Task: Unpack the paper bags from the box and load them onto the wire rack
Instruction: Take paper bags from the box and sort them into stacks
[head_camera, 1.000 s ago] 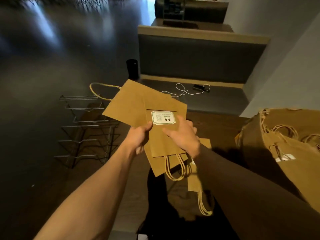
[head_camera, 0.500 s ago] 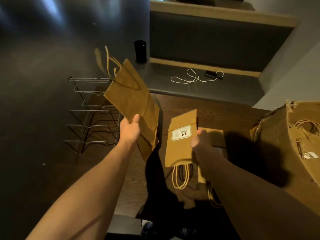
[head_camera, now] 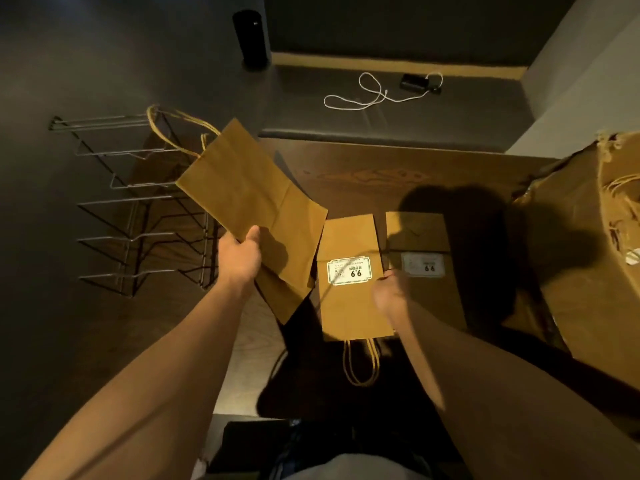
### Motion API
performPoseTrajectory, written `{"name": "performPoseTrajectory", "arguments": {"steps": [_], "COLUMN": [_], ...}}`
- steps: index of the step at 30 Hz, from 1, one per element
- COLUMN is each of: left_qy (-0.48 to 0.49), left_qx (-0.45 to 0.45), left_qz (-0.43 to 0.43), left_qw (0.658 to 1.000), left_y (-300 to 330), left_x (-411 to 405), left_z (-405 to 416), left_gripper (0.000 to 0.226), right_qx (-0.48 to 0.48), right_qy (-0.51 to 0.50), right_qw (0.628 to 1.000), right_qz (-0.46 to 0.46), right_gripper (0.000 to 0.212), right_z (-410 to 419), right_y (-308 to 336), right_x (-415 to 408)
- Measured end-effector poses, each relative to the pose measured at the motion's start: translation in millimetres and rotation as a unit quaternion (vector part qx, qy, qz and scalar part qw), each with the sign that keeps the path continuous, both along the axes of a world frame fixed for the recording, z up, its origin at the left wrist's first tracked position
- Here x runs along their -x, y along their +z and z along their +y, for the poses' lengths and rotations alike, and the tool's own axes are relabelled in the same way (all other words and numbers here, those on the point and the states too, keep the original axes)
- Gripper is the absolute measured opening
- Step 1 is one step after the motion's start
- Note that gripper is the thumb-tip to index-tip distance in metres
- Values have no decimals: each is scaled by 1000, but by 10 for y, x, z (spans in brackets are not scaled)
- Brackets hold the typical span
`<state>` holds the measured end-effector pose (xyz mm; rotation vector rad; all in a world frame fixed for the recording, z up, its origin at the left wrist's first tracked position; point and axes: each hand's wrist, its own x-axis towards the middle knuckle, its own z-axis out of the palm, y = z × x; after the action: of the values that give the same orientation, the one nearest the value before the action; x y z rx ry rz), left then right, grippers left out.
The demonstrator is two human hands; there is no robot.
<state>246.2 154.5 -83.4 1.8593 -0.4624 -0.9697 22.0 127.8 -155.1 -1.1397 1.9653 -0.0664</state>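
My left hand (head_camera: 240, 259) grips a flat brown paper bag (head_camera: 249, 199) by its lower part, its rope handles pointing up-left toward the wire rack (head_camera: 138, 206). My right hand (head_camera: 389, 294) pinches the right edge of a second flat bag (head_camera: 348, 306) with a white price label, handles hanging toward me. A third labelled bag (head_camera: 420, 237) lies on the wooden table (head_camera: 363, 171) just right of it, in shadow. The open cardboard box (head_camera: 588, 254) with more bags stands at the right edge.
The wire rack stands at the table's left end. Beyond the table is a dark bench seat (head_camera: 398, 116) with a white cable (head_camera: 374, 95) and a small black device (head_camera: 415, 81). A black cylinder (head_camera: 251, 38) stands at the bench's left end.
The two bags, first held together, have been separated. My left hand swung the larger bag left toward the rack and flattened it; my right hand lowered the labelled bag over the table.
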Motion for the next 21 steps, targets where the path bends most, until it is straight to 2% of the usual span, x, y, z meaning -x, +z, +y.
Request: {"name": "performPoseTrajectory", "arguments": {"steps": [4,8,12,21], "left_qy": [-2,-6,-9,-9], "left_qx": [1,-5,-2,10], "left_qz": [-8,15,24,40], "left_qw": [1000,1000,1000,999], "left_y": [-120,-176,-168,-84], "left_x": [14,79,136,173], "left_z": [-49,-83,-122,-126], "left_gripper": [37,36,34,32], "right_qx": [15,-7,-39,-19], "right_qy": [193,299,315,298], "right_qw": [973,934,921,925], "right_qz": [128,196,228,233], "right_gripper": [65,65,69,70], "right_z": [158,229,209,135], "right_y": [41,31,46,19], "right_x": [71,134,122,235]}}
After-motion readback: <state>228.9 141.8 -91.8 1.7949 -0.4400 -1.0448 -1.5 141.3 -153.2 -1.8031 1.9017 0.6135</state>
